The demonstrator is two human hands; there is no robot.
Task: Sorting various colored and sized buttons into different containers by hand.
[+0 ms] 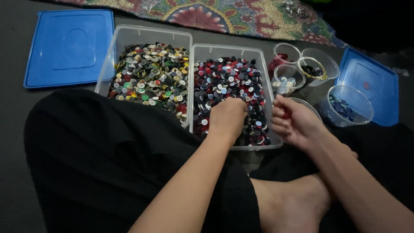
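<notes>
Red, white and navy buttons [233, 82] fill the right tub [271, 113]; left hand [226, 118] digs in, fingers curled among them. Right hand [293, 123] hovers beside the tub, fingers pinching red buttons; a loosened pinch could scatter them onto the floor.

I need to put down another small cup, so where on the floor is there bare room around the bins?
Bare dark floor lies left of the flat blue plastic lid, and a strip runs between the two clear button-filled bins and the patterned cloth. It is crowded right of the bins, where small clear cups cluster by the right hand.
</notes>
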